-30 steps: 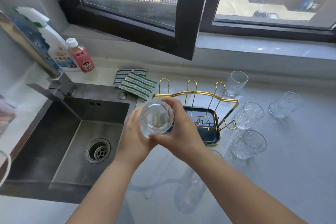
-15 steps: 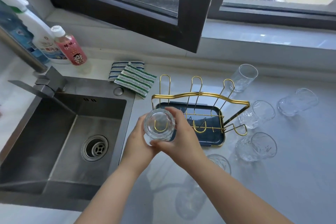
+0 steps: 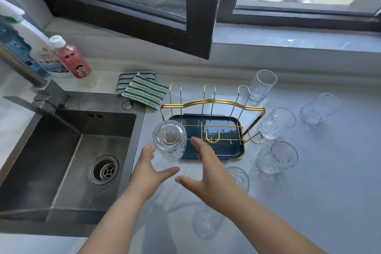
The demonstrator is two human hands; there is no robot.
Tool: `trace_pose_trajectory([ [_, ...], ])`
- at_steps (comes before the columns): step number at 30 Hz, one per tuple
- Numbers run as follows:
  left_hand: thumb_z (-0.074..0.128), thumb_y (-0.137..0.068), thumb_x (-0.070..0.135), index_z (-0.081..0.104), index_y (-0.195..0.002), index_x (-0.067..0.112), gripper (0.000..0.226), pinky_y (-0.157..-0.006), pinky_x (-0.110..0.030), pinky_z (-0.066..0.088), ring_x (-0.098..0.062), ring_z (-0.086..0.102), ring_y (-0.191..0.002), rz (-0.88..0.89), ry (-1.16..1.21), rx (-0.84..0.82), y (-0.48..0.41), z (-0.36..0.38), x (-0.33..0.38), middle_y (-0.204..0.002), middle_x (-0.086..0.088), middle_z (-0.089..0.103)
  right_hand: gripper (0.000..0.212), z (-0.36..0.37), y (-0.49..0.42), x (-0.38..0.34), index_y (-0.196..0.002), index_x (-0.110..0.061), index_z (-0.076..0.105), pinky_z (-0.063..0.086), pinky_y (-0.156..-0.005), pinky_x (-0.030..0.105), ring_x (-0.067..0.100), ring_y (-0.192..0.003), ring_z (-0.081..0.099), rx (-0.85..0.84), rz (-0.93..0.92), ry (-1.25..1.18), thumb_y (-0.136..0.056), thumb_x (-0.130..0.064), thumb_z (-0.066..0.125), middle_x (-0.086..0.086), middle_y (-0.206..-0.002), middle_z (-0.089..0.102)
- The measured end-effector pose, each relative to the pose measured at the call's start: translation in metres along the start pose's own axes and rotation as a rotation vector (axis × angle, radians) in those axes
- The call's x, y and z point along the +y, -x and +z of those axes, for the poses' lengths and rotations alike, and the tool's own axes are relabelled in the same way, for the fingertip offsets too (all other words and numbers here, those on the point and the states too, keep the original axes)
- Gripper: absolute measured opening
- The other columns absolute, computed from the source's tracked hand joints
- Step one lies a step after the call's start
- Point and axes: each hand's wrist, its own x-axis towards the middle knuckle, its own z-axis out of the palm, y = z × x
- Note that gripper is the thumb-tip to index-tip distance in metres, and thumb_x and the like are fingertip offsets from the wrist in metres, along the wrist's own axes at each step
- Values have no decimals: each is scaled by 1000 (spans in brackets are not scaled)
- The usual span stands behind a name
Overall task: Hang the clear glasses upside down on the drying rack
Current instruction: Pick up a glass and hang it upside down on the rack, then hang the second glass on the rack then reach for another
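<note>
One glass [image 3: 169, 142] is hanging upside down over the front left hook of the rack [image 3: 212, 123], its base facing up and the gold hook showing through it. Nothing is sitting in the rack's dark tray [image 3: 231, 151] besides the wire frame. Both hands are hovering just beside that glass with each grip released: the left hand [image 3: 149, 173] is spreading open at its left, the right hand [image 3: 208, 173] is spreading open at its right, neither touching it. Five more glasses are standing or lying on the tabletop [image 3: 329, 181] right of the rack, all looking empty: one at the back [image 3: 262, 84], one far right [image 3: 320, 108], one near the rack's right end [image 3: 277, 122], one in front of that [image 3: 277, 158], one partly hidden behind the right hand [image 3: 239, 177]. Nothing is lying in the sink [image 3: 68, 161]. Half a second ago both hands were clasping the glass; now they are letting go.
</note>
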Motion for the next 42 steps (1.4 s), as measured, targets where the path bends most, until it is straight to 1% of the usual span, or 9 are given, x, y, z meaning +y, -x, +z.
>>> trace_pose_trajectory([
  [5,83,-62,18,46,-121,17,69,-89,-22,37,-17,53,-113,-66,-118,-250,22,27,-14,-119,0,55,62,-28,61,35,-125,-36,37,33,-104,14,-8,-121,40,32,-35,-4,-76,-24,72,-25,-131,40],
  [10,85,-57,28,28,-134,32,96,-98,-21,31,-4,41,-120,117,-159,-388,33,75,0,-130,13,42,68,-52,82,80,-119,-36,39,35,-98,8,-8,-117,43,236,58,-52,-69,-12,78,-16,-125,46],
  [14,84,-58,31,25,-136,38,98,-104,-26,31,-2,36,-124,174,-159,-401,34,103,11,-135,17,38,80,-48,74,103,-126,-38,25,29,-95,1,-15,-119,33,169,137,-84,-69,-22,79,-25,-129,33],
  [23,77,-54,22,43,-116,42,73,-92,-27,46,-7,52,-110,260,-206,-305,44,117,25,-119,14,54,68,-37,62,111,-126,-33,34,39,-104,26,1,-119,46,113,98,-142,-74,-9,70,-12,-129,47],
  [26,74,-49,25,42,-103,43,66,-84,-30,51,-7,55,-100,274,-208,-270,57,109,35,-108,14,56,74,-46,70,104,-127,-37,33,36,-104,17,-4,-122,41,116,94,-186,-71,-11,74,-12,-133,44],
  [29,76,-50,22,42,-100,41,63,-87,-27,50,-4,55,-103,263,-24,-271,74,92,45,-104,17,56,80,-66,79,94,-127,-41,37,36,-102,15,-9,-121,42,68,157,-309,-62,-29,83,-20,-133,44],
  [35,74,-58,6,43,-105,18,58,-88,-33,51,-23,57,-113,291,452,-405,99,69,66,-116,-3,59,46,-82,82,55,-115,-23,60,53,-87,35,27,-108,63,-244,209,-907,-71,-35,68,4,-117,68],
  [38,80,-55,10,48,-108,23,64,-99,-33,45,-12,56,-113,322,290,-296,99,56,78,-113,6,63,55,-87,71,32,-114,-15,57,55,-83,34,30,-105,64,-83,120,-888,-63,-24,76,14,-113,68],
  [42,84,-60,27,35,-130,39,86,-106,-23,32,3,40,-124,395,-164,-60,88,39,92,-137,16,43,71,-97,49,2,-109,-32,48,55,-78,21,11,-93,67,119,-29,-468,-51,-16,87,-12,-100,67],
])
